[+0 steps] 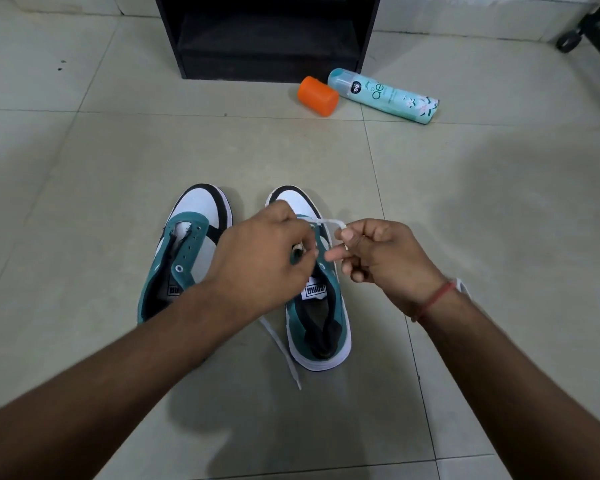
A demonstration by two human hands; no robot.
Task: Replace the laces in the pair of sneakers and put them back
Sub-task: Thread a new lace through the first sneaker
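Your right hand [378, 251] pinches the white lace [329, 223] at three o'clock of the right sneaker [321, 306], while your left hand [260, 251], fingers curled, grips it over the eyelets.

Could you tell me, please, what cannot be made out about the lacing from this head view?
- Which eyelets of the right sneaker already carry the white lace: the left hand covers them.
- Whether the left hand pinches the lace: its fingertips curl out of sight.
- The heel of the left sneaker: behind the left forearm.
- The small print on the spray can: too small.
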